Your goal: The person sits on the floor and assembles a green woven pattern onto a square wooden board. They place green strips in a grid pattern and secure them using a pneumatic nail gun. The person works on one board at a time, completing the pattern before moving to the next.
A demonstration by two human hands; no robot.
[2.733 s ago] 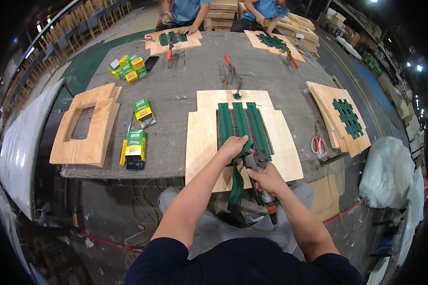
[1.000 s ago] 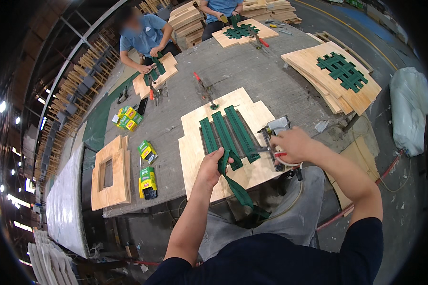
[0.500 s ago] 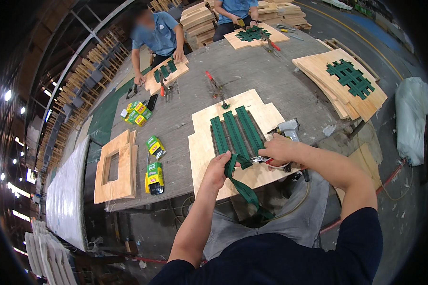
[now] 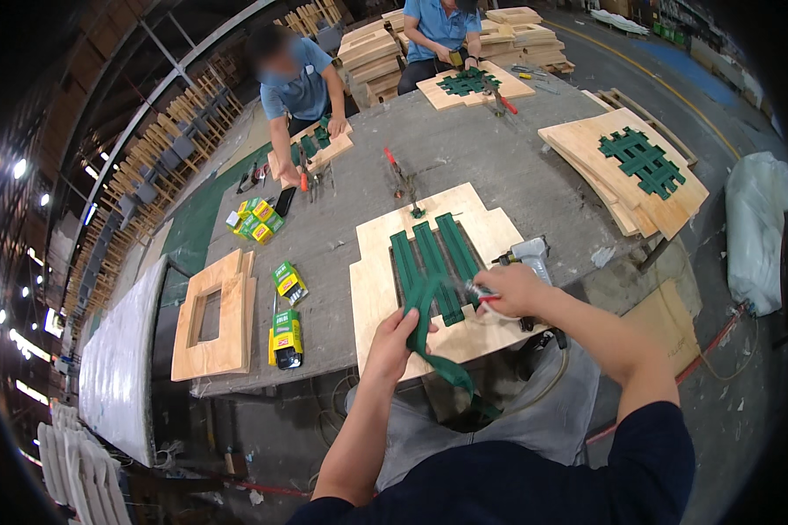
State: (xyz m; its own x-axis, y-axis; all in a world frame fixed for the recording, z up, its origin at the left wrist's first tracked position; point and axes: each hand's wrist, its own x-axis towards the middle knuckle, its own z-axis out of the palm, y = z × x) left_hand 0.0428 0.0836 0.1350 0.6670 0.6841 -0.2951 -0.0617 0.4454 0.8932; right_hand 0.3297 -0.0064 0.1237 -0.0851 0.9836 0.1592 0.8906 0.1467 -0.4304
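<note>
My left hand [image 4: 392,343] is closed on a green webbing strap [image 4: 451,374], whose loose tail hangs past the panel's near edge. In my right hand [image 4: 510,292] is a pair of scissors [image 4: 485,298] with reddish handles; the blades are smeared by motion beside the strap. Under both hands lies a pale plywood panel [image 4: 372,293] with a rectangular opening. Three green webbing strips [image 4: 427,249] run side by side over that opening. Whether the held strap still joins one of them, I cannot tell.
An air stapler [image 4: 531,252] lies at the panel's right edge. Red-handled pliers [image 4: 390,159] rest beyond it. Staple boxes [image 4: 287,331] and a wooden frame [image 4: 184,346] are at left, stacked panels [image 4: 578,149] at right. Two co-workers [image 4: 302,83] work across the table.
My left hand has shifted slightly down and left with the strap. The scissors have moved and blurred. The co-worker at left has leaned forward, and the whole view has shifted a little.
</note>
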